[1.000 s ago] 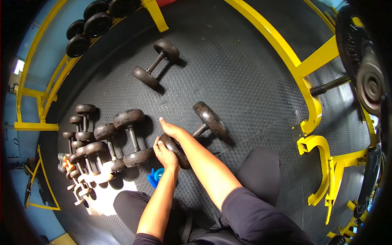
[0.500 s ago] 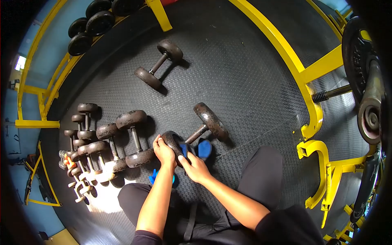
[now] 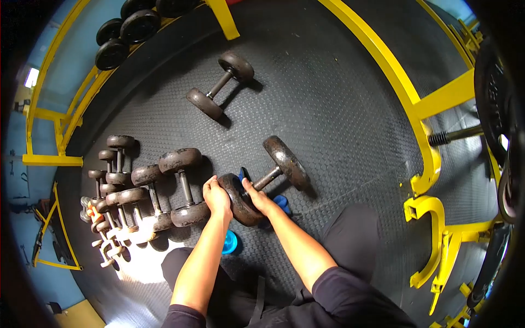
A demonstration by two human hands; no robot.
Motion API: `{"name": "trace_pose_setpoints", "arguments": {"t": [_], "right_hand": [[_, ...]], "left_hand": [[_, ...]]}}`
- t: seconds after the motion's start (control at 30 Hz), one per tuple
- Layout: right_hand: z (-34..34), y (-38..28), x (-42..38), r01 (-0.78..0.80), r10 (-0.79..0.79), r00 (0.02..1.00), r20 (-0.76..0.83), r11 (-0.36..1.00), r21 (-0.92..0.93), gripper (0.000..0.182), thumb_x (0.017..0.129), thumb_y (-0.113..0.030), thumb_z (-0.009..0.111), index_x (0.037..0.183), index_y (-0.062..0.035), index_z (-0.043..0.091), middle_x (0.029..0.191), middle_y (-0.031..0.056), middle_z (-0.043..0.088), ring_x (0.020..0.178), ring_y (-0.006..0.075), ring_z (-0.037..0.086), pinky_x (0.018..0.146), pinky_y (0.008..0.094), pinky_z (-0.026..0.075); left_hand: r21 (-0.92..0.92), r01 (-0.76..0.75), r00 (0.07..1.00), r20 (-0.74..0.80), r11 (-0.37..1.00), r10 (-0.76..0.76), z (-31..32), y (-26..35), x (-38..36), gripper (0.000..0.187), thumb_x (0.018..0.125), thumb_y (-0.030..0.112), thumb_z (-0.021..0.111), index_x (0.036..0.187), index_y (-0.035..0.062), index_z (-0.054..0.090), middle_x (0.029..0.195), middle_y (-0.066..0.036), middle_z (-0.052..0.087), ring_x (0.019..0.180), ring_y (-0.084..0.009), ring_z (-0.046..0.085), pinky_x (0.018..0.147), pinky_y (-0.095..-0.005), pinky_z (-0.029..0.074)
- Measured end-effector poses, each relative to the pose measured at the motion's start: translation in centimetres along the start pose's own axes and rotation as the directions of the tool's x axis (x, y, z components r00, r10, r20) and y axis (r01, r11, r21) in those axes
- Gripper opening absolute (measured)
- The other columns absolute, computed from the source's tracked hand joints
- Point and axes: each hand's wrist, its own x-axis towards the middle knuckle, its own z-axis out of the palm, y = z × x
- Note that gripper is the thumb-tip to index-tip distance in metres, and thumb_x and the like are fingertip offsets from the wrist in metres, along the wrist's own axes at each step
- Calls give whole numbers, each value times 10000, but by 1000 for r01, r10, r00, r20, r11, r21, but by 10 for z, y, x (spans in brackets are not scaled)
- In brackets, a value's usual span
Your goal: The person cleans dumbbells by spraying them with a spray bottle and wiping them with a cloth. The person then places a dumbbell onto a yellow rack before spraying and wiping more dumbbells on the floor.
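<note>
A worn dark dumbbell [image 3: 247, 212] lies on the rubber floor in front of me, its far head angled up and to the right. My left hand [image 3: 219, 198] curls over the outer side of its near head. At the inner side of that head, by the handle, my right hand [image 3: 259, 200] presses a blue cloth [image 3: 243, 174]; most of the cloth is hidden behind the fingers. More blue material [image 3: 281, 203] shows on the floor just past my right hand. Beside my left forearm is a turquoise round container [image 3: 229, 242], partly covered by the arm.
Several dumbbells [image 3: 185, 188] stand in rows to the left, the nearest close to my left hand. Another dumbbell [image 3: 220, 85] lies farther ahead. Yellow rack frames [image 3: 377, 52] curve along the right, with a weight plate [image 3: 489, 93]. More dumbbells [image 3: 140, 26] rest on a rack at upper left.
My right hand has moved up along the near head toward the handle with the cloth. The turquoise container shows more now. The view has shifted slightly.
</note>
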Motion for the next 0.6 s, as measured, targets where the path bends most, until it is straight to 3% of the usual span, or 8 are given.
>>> {"name": "trace_pose_setpoints", "arguments": {"t": [0.07, 0.13, 0.17, 0.2, 0.27, 0.43, 0.47, 0.6], "right_hand": [[6, 20, 13, 41, -43, 995, -92, 999, -24, 959, 857, -779, 484, 1463, -38, 428, 1455, 175, 469, 1376, 265, 394, 1125, 367, 301], [4, 29, 22, 89, -88, 995, 41, 996, -31, 947, 852, -762, 518, 1408, 4, 481, 1367, 201, 548, 1293, 266, 489, 1064, 357, 377], [4, 13, 2, -20, 22, 999, 28, 998, -63, 959, 846, -756, 535, 1351, 59, 515, 1289, 229, 598, 1224, 273, 551, 1018, 355, 420], [4, 9, -2, -155, 150, 988, -49, 976, -152, 763, 907, -655, 568, 1235, 34, 590, 1136, 139, 650, 1037, 177, 581, 915, 317, 456], [16, 17, -23, -127, 104, 951, -291, 990, -59, 714, 922, -618, 577, 1192, 43, 604, 1118, 133, 658, 1033, 177, 587, 901, 316, 460], [5, 20, -74, -129, 221, 907, -358, 956, 264, 249, 908, -108, 607, 1104, 43, 640, 953, 129, 665, 823, 226, 636, 730, 372, 512], [-6, 14, -82, -204, 295, 902, -315, 935, 291, 235, 883, -21, 578, 1103, 43, 631, 923, 109, 655, 765, 217, 633, 678, 375, 524], [-23, -71, -144, 129, -5, 933, -359, 938, 322, 241, 903, 52, 518, 1135, 38, 582, 993, 121, 669, 831, 209, 671, 763, 366, 564]], "left_hand": [[39, -2, 1000, -12, 999, 2, -6, -7, 7, 272, 990, 162, 459, 1163, 22, 614, 1112, -96, 636, 1013, -197, 590, 930, -322, 453], [72, -63, 997, -38, 995, 66, -4, -5, 9, 256, 981, 155, 481, 1147, 27, 628, 1027, -50, 630, 937, -152, 576, 874, -293, 452], [56, -68, 997, -35, 996, 70, -1, -2, 10, 256, 981, 155, 481, 1147, 27, 628, 1027, -50, 630, 937, -152, 576, 874, -293, 452], [94, -85, 995, -43, 992, 90, 0, 0, 9, 255, 976, 151, 478, 1139, 26, 629, 1065, -83, 634, 980, -185, 583, 903, -312, 449], [173, -102, 991, -67, 980, 115, -2, 0, 4, 253, 966, 143, 473, 1123, 23, 631, 1141, -147, 642, 1065, -251, 599, 961, -351, 442], [156, -171, 978, -90, 973, 186, -1, -11, -6, 234, 949, 125, 495, 1092, 11, 642, 1150, -188, 639, 1093, -295, 600, 966, -371, 441], [219, -194, 970, -102, 956, 221, -1, -13, -8, 227, 962, 119, 472, 1079, 36, 648, 1083, -120, 654, 1022, -222, 601, 936, -334, 448], [279, -208, 962, -115, 938, 247, -2, 1, -24, 221, 950, 122, 486, 1061, 36, 656, 1117, -175, 634, 1077, -304, 594, 960, -379, 443]]}}
